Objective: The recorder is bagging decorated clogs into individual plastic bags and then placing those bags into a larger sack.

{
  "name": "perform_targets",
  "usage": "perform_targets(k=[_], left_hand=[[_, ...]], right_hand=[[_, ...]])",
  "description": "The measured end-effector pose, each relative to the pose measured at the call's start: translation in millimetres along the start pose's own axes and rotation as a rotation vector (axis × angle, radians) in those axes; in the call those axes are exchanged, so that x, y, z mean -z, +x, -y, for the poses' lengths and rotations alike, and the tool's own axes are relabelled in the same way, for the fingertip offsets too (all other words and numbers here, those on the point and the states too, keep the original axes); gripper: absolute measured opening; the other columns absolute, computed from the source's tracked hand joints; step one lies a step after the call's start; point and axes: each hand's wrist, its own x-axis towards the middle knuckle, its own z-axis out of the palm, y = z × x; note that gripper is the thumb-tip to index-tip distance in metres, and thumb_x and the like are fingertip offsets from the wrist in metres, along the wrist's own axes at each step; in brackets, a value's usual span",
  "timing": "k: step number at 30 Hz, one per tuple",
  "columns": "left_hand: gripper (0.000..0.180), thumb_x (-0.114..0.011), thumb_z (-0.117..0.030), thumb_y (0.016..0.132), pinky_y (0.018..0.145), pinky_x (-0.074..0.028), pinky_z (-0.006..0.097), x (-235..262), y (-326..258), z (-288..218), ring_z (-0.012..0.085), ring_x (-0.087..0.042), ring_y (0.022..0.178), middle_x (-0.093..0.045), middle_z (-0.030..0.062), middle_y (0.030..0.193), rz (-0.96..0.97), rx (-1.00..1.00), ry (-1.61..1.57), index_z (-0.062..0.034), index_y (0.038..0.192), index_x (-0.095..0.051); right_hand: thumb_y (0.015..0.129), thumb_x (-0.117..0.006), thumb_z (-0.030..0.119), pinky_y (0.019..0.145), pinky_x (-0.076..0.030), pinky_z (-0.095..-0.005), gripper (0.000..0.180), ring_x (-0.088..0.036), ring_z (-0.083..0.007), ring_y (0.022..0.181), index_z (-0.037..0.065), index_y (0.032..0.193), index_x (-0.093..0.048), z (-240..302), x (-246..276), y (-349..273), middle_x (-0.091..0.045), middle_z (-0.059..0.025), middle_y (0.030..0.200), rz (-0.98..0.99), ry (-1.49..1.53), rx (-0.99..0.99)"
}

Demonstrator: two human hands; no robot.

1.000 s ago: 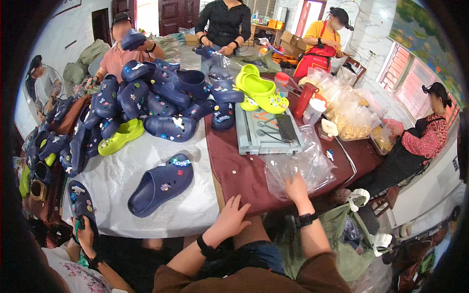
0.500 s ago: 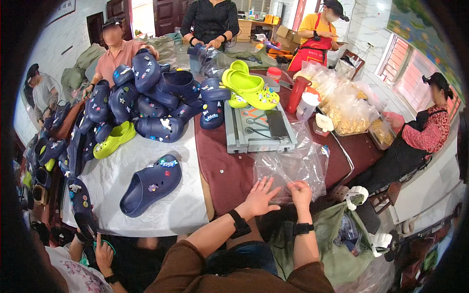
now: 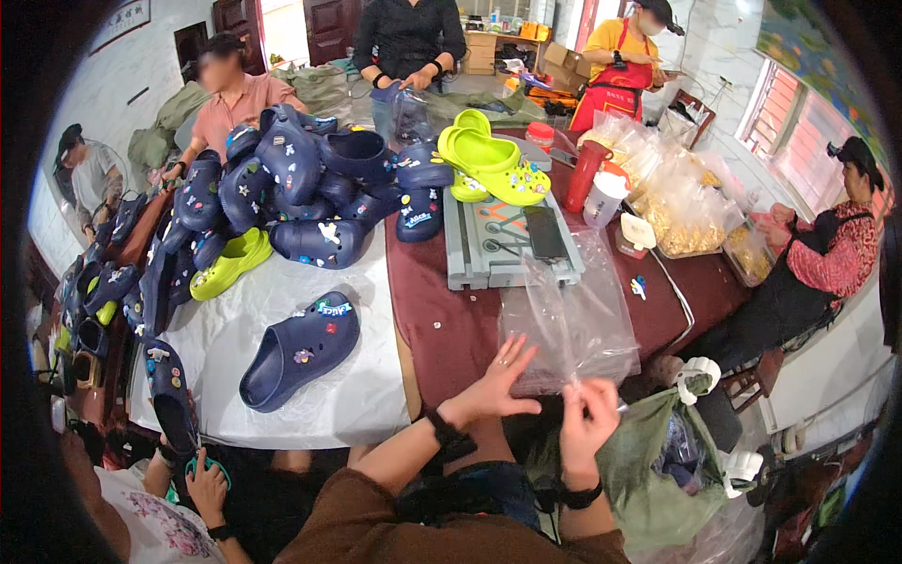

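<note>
A: Why is the right hand (image 3: 589, 418) held so high off the table, lower right of centre?

B: It pinches a gathered edge of the clear bag (image 3: 587, 329) between thumb and fingers. Film that limp probably offers little else to grip, and the pinch draws it into folds.

A: And the left hand (image 3: 493, 381)?

B: Spread, palm down, just left of the bag at lower centre. I can't tell whether its fingertips touch the film.

A: Where's the bag, exactly?

B: Right of centre, on the maroon cloth (image 3: 423, 348), its upper part against the grey case (image 3: 484, 273). The phone (image 3: 542, 233) lies on that case, perhaps because its top is flat, with lime clogs (image 3: 493, 169) behind. One navy clog (image 3: 301, 352) sits alone on the white sheet (image 3: 376, 404), left of centre, apart from the pile.

A: What differs from half a second ago?

B: Then the right hand was down at the bag's near edge; now it has pulled that edge up and toward the bottom of the frame. The lone clog hasn't left the sheet.
</note>
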Motion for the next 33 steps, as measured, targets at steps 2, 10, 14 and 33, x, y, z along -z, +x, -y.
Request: perform_targets(k=[2, 10, 14, 33], left_hand=[[0.108, -0.076, -0.065, 0.076, 0.122, -0.012, 0.050, 15.7, -22.4, -26.3, 0.0367, -0.007, 0.154, -0.013, 0.0190, 0.166, -0.082, 0.055, -0.462, -0.0064, 0.155, -0.033], [0.052, -0.041, -0.029, 0.109, 0.112, -0.040, 0.039, 127.7, -105.9, -94.7, 0.0236, -0.048, 0.135, -0.043, 0.0130, 0.154, -0.685, 0.531, -1.006, -0.0050, 0.154, -0.032], [0.049, -0.038, -0.028, 0.109, 0.104, -0.047, 0.043, 198.8, -142.4, -111.6, 0.0307, -0.048, 0.137, -0.041, 0.0152, 0.155, -0.959, 0.367, -0.438, -0.0042, 0.152, -0.037], [0.047, -0.049, -0.024, 0.106, 0.105, -0.047, 0.047, 255.8, -212.9, -115.1, 0.0345, -0.040, 0.142, -0.033, 0.0150, 0.160, -0.986, 0.400, -0.331, -0.0020, 0.148, -0.044]], right_hand=[[0.083, -0.073, -0.002, 0.060, -0.045, -0.0260, 0.013, -0.056, -0.0135, 0.067, 0.000, 0.095, -0.074, 10.3, -14.3, -14.2, -0.063, -0.0079, 0.089, 0.092, 0.105, -0.032], [0.083, -0.069, -0.003, 0.066, -0.053, -0.0291, 0.033, -0.065, -0.0192, 0.074, 0.003, 0.115, -0.070, 56.9, -104.9, -59.2, -0.066, -0.0152, 0.112, 0.659, 0.471, 0.056], [0.084, -0.068, -0.003, 0.062, -0.051, -0.0256, 0.026, -0.066, -0.0164, 0.070, 0.003, 0.109, -0.069, 66.2, -141.4, -77.2, -0.066, -0.0129, 0.116, 0.765, 0.654, 0.133], [0.086, -0.058, 0.070, 0.078, -0.055, -0.0470, 0.076, -0.066, -0.0414, 0.087, -0.005, 0.092, -0.071, 100.8, -265.4, -92.9, -0.060, -0.0246, 0.107, 1.168, -0.252, 0.428]])
